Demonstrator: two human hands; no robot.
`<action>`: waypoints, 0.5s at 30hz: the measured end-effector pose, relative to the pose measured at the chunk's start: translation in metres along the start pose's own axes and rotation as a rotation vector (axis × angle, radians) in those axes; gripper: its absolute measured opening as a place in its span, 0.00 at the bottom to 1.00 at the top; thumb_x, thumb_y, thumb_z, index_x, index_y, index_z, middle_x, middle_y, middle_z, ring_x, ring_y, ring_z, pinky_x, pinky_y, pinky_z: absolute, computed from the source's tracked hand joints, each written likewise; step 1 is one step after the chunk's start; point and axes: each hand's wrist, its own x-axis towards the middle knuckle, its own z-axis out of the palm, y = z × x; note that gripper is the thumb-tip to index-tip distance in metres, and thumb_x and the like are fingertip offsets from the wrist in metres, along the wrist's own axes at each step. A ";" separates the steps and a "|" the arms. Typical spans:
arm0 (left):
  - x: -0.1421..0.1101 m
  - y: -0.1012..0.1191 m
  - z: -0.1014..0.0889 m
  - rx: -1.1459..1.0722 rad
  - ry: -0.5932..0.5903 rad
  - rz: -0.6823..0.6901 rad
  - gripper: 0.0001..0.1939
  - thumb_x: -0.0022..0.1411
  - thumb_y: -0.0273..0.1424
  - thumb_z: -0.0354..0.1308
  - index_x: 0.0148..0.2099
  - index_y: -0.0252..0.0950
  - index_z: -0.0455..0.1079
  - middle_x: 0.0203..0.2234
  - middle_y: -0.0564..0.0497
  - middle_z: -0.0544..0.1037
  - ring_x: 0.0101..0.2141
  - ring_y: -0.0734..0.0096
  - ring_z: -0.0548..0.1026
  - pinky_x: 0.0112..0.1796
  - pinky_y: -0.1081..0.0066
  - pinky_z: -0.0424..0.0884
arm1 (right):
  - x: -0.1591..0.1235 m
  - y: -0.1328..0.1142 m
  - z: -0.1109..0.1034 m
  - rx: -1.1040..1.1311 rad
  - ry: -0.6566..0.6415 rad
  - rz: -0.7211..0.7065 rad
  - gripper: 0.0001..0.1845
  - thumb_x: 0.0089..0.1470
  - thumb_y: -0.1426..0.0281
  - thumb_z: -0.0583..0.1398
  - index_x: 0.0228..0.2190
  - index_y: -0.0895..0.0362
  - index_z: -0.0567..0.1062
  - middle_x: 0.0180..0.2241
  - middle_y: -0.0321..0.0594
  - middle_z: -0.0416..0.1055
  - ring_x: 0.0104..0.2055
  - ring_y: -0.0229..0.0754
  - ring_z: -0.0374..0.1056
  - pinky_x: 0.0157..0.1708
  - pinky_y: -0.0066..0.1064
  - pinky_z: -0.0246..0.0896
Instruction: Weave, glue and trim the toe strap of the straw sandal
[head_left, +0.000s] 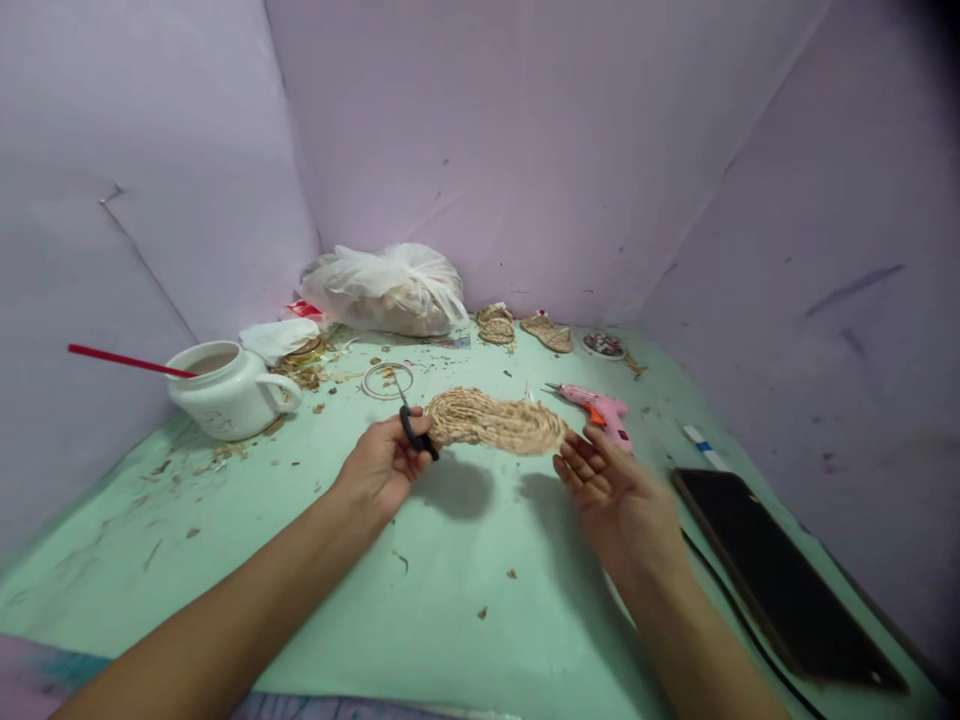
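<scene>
the left hand [384,462] has its grip closed through the black handles of a small pair of scissors [411,424], thumb and fingers hooked in the loops so the thin blades point up and away, toward the back of the table [450,600]. the scissors sit right at the left end of a woven straw sole [496,421], an oval, coiled mat of pale braided fibre that is raised off the table, judging by the shadow under it. the right hand [616,495] is palm up with fingers spread and loosely curled, its fingertips [576,462] at the right end of the sole, which seems to steady the piece from that side; whether they truly pinch its edge i cannot tell. held between both hands like this, the sole is level and its left rim is open to the blades.

just behind the right hand lies a pink hot glue gun [597,408], nozzle pointing left, within easy reach. a thin ring [387,381] lies beyond the scissors. to the left stands a white ceramic pot [225,388] with a red stick [127,361] resting in it, and straw scraps are scattered around it. at the back are a tied plastic bag [390,288] and two smaller woven straw pieces [525,328]. a dark phone [780,585] with a black cable lies flat at the right edge, apart from the mess.
</scene>
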 end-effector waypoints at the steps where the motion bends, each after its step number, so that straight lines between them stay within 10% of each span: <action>1: 0.001 0.000 0.000 -0.024 0.004 -0.046 0.06 0.44 0.19 0.56 0.27 0.33 0.64 0.16 0.55 0.68 0.16 0.79 0.69 0.12 0.84 0.62 | 0.001 0.003 0.000 -0.011 0.024 -0.020 0.13 0.33 0.69 0.69 0.27 0.53 0.75 0.30 0.34 0.72 0.32 0.37 0.68 0.36 0.29 0.65; 8: -0.011 -0.007 0.008 -0.095 -0.073 -0.417 0.05 0.45 0.18 0.53 0.27 0.30 0.65 0.16 0.50 0.70 0.16 0.76 0.71 0.09 0.86 0.61 | 0.001 0.014 0.002 -0.231 -0.258 -0.223 0.36 0.32 0.75 0.69 0.45 0.49 0.67 0.53 0.41 0.63 0.56 0.49 0.57 0.52 0.42 0.54; 15: -0.015 -0.006 0.006 -0.074 -0.227 -0.657 0.06 0.43 0.19 0.51 0.28 0.27 0.65 0.13 0.49 0.69 0.14 0.75 0.69 0.06 0.88 0.56 | 0.000 0.005 0.001 -0.134 -0.447 -0.177 0.38 0.30 0.71 0.71 0.46 0.43 0.68 0.44 0.37 0.70 0.43 0.45 0.67 0.41 0.36 0.63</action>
